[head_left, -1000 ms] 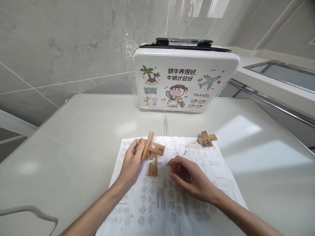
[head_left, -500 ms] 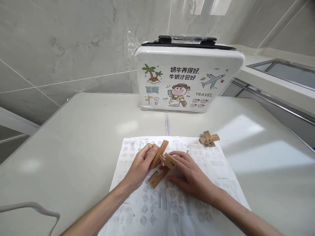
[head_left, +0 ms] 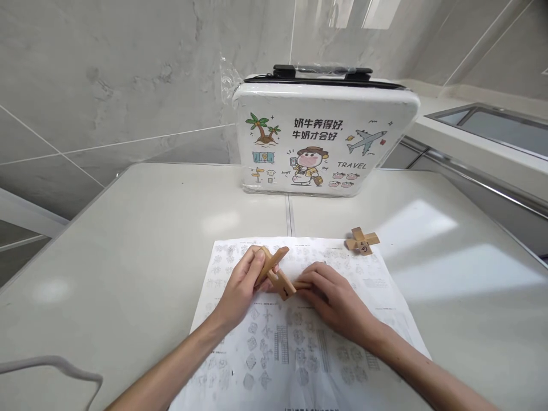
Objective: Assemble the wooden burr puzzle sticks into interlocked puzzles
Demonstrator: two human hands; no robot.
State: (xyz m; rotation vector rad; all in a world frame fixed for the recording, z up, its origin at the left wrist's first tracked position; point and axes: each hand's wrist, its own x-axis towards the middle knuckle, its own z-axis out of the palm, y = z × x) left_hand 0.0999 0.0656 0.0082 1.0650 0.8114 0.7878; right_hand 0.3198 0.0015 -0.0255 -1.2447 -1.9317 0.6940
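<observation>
Currently the left hand (head_left: pixel 240 285) and right hand (head_left: pixel 336 297) both grasp the wooden puzzle assembly (head_left: pixel 278 274), mid-assembly over the instruction sheet (head_left: pixel 372 279); further seating likely calls for aligned notches.

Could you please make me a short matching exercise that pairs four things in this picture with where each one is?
Things:
1. puzzle
2. small cross
3. case
4. sheet

Places:
A. standing at the table's far edge by the wall
B. flat on the table under both hands
C. held between the left hand and right hand
D. lying untouched at the sheet's far right corner

Pairs: 1-C, 2-D, 3-A, 4-B
</observation>
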